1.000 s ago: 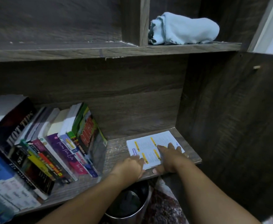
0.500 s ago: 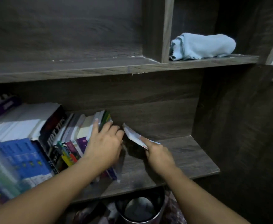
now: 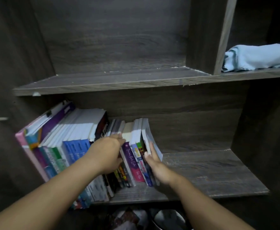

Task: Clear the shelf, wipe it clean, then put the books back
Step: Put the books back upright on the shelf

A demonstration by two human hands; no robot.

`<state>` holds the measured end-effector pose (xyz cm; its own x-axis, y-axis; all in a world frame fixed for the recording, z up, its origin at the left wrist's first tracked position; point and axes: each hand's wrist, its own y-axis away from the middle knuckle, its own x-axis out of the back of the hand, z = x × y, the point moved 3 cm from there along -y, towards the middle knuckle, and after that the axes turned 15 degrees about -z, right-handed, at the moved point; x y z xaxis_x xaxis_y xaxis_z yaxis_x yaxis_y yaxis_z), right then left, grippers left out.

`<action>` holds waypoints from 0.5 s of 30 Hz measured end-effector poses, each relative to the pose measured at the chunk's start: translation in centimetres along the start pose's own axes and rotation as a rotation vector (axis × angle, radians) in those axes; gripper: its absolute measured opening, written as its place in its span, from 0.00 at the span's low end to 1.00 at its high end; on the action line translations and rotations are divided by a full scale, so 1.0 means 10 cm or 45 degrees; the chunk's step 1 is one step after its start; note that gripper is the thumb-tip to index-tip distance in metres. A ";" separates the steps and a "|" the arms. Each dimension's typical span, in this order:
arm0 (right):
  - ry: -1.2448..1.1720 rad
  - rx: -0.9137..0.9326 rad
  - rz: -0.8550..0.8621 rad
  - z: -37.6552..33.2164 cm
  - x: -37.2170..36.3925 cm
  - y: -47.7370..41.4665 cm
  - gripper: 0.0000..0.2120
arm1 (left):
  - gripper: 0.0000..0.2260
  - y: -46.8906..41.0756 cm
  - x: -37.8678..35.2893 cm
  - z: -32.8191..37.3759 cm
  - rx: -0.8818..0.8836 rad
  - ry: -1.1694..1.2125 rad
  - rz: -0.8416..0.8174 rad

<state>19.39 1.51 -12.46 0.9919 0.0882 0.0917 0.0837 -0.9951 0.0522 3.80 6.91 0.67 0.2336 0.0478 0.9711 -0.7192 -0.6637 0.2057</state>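
Left fingers (image 3: 120, 138) curl over the top edges of the mid-row books (image 3: 79, 146), thumb on the spines, so the left hand (image 3: 108, 153) grips a few of them. Right fingers (image 3: 151, 147) are straight and flat against the cover of the thin white book (image 3: 150, 135), which bows at the row's right end (thumb at its front edge, pinch unclear). The right hand (image 3: 155, 161) presses, not wrapped round it. The row stands on the left part of the lower shelf (image 3: 210, 171). A pale blue cloth (image 3: 258, 57) lies bunched in the right compartment of the upper shelf (image 3: 119, 80). A metal bin (image 3: 169, 219) is partly seen below.
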 end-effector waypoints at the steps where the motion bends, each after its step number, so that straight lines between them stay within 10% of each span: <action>1: 0.030 -0.086 -0.074 0.01 0.01 0.02 0.39 | 0.28 0.00 -0.02 -0.01 0.009 0.011 0.010; 15: 0.576 0.149 0.285 -0.27 0.12 0.23 0.46 | 0.37 0.04 -0.23 0.11 0.067 0.178 0.204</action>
<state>20.54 -0.51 -9.50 0.8480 -0.1432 0.5103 -0.0903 -0.9878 -0.1271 3.69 5.68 -1.65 0.0235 0.0393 0.9990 -0.7035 -0.7093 0.0445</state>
